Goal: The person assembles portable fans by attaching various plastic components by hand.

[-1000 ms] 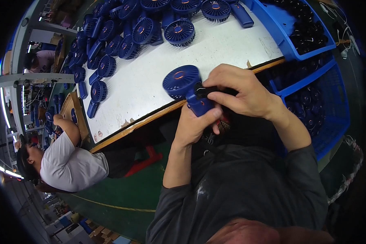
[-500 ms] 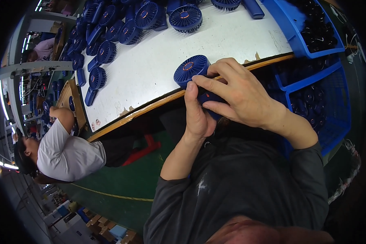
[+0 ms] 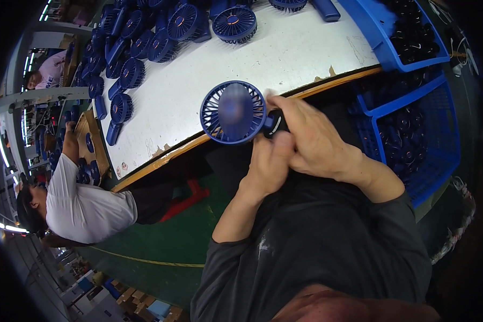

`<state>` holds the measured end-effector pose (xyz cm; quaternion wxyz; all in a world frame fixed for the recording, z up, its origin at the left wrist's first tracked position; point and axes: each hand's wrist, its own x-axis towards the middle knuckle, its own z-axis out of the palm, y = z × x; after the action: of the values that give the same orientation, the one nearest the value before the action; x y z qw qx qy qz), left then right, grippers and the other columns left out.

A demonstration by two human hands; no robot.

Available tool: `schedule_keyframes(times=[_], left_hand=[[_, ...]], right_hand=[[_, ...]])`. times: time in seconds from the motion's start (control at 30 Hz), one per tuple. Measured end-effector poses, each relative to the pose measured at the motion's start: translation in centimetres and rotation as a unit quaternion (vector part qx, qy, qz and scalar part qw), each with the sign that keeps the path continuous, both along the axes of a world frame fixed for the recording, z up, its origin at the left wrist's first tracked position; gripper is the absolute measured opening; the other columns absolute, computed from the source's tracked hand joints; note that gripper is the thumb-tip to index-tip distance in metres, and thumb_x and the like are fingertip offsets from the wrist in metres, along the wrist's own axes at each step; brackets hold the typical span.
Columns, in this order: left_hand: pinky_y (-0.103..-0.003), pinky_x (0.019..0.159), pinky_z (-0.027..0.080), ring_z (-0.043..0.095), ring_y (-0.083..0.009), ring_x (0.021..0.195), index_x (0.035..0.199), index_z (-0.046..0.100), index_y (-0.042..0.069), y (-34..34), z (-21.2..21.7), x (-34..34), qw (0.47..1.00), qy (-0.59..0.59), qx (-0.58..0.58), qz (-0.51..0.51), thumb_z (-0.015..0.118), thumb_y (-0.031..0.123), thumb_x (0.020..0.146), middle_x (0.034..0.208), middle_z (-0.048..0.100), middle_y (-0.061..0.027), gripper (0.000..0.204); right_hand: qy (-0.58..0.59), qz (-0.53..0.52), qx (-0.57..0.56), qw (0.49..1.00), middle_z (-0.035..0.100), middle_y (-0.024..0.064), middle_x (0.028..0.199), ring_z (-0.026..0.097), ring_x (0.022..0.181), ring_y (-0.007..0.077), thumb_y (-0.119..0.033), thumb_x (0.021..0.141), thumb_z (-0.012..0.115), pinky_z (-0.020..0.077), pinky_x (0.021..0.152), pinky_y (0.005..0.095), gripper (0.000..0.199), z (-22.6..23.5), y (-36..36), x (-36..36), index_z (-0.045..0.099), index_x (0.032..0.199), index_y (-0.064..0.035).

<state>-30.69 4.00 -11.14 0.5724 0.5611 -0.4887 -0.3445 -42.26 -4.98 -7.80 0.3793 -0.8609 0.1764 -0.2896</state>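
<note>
A blue handheld fan [image 3: 212,111] is held just off the near edge of the table, its round caged head tilted up. The middle of the cage shows a blurred disc where the blades are. My left hand [image 3: 268,165] is closed round the fan's handle from below, thumb on top. From the other side my right hand [image 3: 322,142] wraps the same handle, its fingers over the top. Most of the handle is hidden between both hands; a dark part with a pale curved mark shows by the fan head.
More blue handheld fans [image 3: 185,24] lie crowded across the far left of the white table [image 3: 284,59]. Blue crates [image 3: 378,115] with dark parts stand at the right. Another person in a white shirt [image 3: 88,209] works at the left.
The fan head has turned and risen toward me, showing a different face with a blurred centre. Both hands have shifted their grip round the handle. The other person's arm has reached forward.
</note>
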Motion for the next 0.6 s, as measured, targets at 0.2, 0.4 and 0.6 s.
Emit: schedule_keyframes(times=[0.2,0.4,0.6], left_hand=[[-0.048,0.110,0.036,0.040,-0.0487,0.134,0.153,0.009,-0.011,0.6,3.0,2.4,0.960,-0.278,-0.004,-0.022,0.056,0.058,0.093,0.149,0.032,-0.0334,0.103],[-0.029,0.084,0.053,0.064,-0.0146,0.093,0.139,0.043,-0.005,1.9,-0.4,-2.0,0.874,0.463,0.097,-0.110,0.060,0.027,0.101,0.115,0.062,-0.0112,0.053],[-0.030,0.083,0.052,0.062,-0.0166,0.094,0.133,0.053,0.000,1.9,2.9,2.5,0.981,0.047,0.109,-0.154,0.070,0.013,0.091,0.112,0.062,-0.0125,0.047]], right_hand=[[-0.012,0.068,0.449,0.891,0.061,0.0030,0.096,0.058,0.088,0.0103,-0.017,0.090,0.070,0.0494,0.081,0.0279,0.041,-0.4,-0.2,-2.7,0.056,0.124,-0.0008],[-0.190,-0.014,0.423,0.886,0.066,0.0115,0.110,0.064,0.097,0.0152,-0.030,0.093,0.065,0.0522,0.084,0.0271,0.049,-2.1,0.5,-2.2,0.052,0.129,0.0023],[-0.266,0.097,0.527,0.801,0.068,0.0173,0.101,0.067,0.100,0.0298,-0.030,0.093,0.062,0.0539,0.089,0.0445,0.043,-3.7,-1.8,-7.0,0.054,0.121,0.0010]])
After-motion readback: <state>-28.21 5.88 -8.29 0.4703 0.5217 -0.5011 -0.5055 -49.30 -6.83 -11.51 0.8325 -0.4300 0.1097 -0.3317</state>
